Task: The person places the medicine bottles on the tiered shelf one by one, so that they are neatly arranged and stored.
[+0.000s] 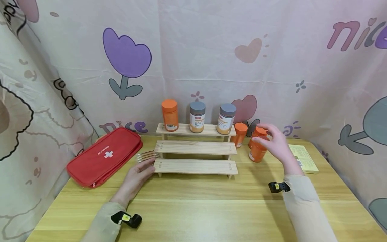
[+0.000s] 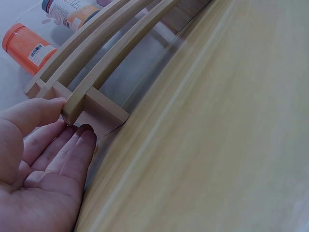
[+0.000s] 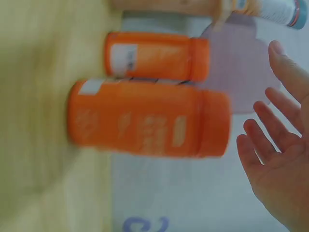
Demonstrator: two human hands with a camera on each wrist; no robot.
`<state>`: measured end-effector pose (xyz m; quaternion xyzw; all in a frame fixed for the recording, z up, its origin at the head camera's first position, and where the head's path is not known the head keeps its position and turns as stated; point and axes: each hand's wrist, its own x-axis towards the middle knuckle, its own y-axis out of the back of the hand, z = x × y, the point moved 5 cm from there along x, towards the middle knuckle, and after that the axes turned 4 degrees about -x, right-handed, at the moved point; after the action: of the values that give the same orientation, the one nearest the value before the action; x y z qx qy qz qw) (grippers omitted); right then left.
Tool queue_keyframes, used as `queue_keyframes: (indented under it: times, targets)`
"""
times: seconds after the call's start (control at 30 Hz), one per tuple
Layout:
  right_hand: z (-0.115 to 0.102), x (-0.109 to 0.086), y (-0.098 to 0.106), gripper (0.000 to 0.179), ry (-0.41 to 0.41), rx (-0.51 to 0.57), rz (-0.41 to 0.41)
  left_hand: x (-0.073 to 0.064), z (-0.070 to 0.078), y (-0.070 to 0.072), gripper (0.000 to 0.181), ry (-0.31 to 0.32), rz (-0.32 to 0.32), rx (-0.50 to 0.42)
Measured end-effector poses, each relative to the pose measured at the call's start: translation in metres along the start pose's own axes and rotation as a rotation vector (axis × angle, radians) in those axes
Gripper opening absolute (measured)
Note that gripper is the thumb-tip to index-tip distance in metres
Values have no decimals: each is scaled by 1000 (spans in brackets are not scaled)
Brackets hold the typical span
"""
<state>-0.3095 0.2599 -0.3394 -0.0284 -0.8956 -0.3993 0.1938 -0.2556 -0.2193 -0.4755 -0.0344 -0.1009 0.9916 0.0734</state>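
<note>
My left hand (image 1: 136, 178) is at the left end of a three-step wooden display rack (image 1: 196, 166). In the left wrist view the thumb rests on the end of the lowest board, with the fingers curled beneath it. My right hand (image 1: 278, 144) is beside the lids of orange bottles right of the rack. The right wrist view shows its fingers spread, apart from the nearer orange bottle (image 3: 145, 118), which stands upright. Another orange bottle (image 3: 154, 55) stands behind that one. On the top step are an orange bottle (image 1: 170, 116) and two grey-lidded bottles (image 1: 197, 117).
A red first aid pouch (image 1: 105, 156) lies on the left of the wooden table (image 1: 193, 215). Several cotton swabs (image 1: 146, 155) are next to the rack's left end. A pale yellow-green box (image 1: 303, 158) lies at the right. A patterned curtain (image 1: 193, 50) hangs behind.
</note>
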Motion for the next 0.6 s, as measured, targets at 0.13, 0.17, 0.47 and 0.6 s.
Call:
queue_keyframes:
  times: [0.13, 0.17, 0.47, 0.6]
  targets:
    - [17, -7, 0, 63, -20, -28, -18, 0, 0, 0, 57, -1, -1, -4]
    - [20, -9, 0, 65, -25, -29, -22, 1, 0, 0, 57, -2, -2, -3]
    - [45, -17, -7, 76, -89, 51, -35, 1, 0, 1, 56, -10, -3, -1]
    - [50, -19, -9, 74, -99, 68, -22, 1, -1, 1, 55, -10, -4, 5]
